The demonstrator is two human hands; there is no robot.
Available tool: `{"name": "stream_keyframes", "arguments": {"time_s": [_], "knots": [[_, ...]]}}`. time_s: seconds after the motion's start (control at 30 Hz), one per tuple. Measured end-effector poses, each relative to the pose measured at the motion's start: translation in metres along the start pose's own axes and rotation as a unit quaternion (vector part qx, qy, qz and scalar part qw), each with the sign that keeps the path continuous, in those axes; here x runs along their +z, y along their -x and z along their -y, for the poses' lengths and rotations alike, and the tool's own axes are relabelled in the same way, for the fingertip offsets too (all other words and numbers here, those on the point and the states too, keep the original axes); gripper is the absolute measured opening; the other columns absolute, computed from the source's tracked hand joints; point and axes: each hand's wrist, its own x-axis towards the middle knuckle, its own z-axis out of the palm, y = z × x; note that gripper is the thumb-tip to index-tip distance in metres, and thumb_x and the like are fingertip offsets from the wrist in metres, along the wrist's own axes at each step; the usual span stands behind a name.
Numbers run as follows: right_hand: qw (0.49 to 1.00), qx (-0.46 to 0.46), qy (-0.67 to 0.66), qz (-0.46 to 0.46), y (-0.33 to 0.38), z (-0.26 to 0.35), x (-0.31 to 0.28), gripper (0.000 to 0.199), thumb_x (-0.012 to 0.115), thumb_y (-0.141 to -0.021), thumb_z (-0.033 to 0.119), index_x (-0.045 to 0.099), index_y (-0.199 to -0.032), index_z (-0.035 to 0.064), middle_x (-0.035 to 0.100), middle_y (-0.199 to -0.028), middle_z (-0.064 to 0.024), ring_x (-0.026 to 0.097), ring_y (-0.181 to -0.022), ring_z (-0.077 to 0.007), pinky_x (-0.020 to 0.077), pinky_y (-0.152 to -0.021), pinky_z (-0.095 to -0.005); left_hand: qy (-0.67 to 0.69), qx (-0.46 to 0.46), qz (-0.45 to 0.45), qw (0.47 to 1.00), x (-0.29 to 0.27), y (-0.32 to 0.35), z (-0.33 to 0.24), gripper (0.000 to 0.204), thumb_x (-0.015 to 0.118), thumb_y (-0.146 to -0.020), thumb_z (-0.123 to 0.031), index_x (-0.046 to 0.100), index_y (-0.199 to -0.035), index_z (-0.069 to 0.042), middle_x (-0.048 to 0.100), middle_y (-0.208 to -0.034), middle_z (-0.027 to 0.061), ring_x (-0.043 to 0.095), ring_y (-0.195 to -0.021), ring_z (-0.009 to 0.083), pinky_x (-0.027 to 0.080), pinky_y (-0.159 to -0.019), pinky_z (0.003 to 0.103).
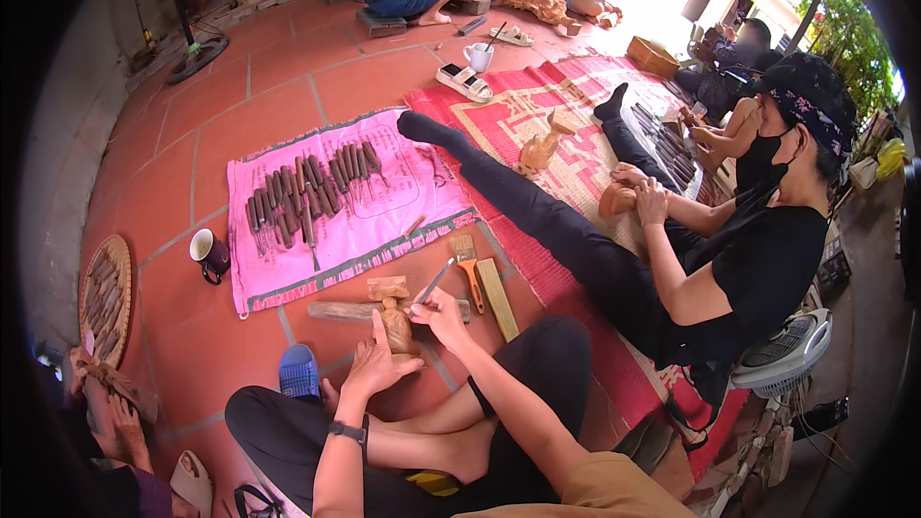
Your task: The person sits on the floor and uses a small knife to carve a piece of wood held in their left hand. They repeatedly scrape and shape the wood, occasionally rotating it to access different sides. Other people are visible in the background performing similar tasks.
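Observation:
Between my legs stands a small carved wooden figure (pixel 397 330) with a blocky top. My left hand (pixel 372 368) grips it near its base from the left, the index finger stretched up along its side. In the fingers of my right hand (pixel 440 319) is a slim grey pencil-like tool (pixel 434 280), its upper end pointing up and right and its lower end close to the figure. Behind the figure a greyish wooden bar (pixel 338 311) lies on the tiles. A flat brush (pixel 468 267) with an orange handle and a pale wooden strip (pixel 497 299) lie to the right.
A pink cloth (pixel 365 206) carries rows of wood-handled carving tools (pixel 288 194). A dark mug (pixel 209 255), a blue slipper (pixel 298 371) and a round basket of tools (pixel 106 299) are leftward. On a red mat (pixel 537 230), a co-worker (pixel 748 249) holds a carving (pixel 616 199).

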Motion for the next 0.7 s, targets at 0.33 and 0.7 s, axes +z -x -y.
{"name": "stream_keyframes", "arguments": {"time_s": [0.33, 0.7], "knots": [[1.000, 0.019, -0.014, -0.021, 0.003, 0.000, 0.010, 0.006, 0.062, -0.093, 0.001, 0.059, -0.095, 0.0046, 0.060, -0.086, -0.0010, 0.059, -0.082, -0.0084, 0.0518, -0.082, -0.0266, 0.001, -0.009, 0.000, 1.000, 0.000, -0.001, 0.003, 0.139, 0.077, -0.072, -0.059, -0.021, -0.150, 0.001, 0.046, -0.138, 0.0361, 0.042, -0.125, 0.0563, 0.033, -0.111, 0.052], [0.998, 0.033, -0.011, -0.061, 0.002, 0.003, 0.015, 0.010, 0.061, -0.090, -0.005, 0.058, -0.094, 0.0039, 0.059, -0.081, -0.0002, 0.062, -0.083, -0.0098, 0.0515, -0.097, -0.0301, 0.002, -0.004, -0.002, 1.000, -0.001, 0.004, 0.004, 0.142, 0.078, -0.067, -0.062, -0.013, -0.152, 0.005, 0.043, -0.141, 0.0353, 0.046, -0.124, 0.0528, 0.037, -0.109, 0.050]]}}
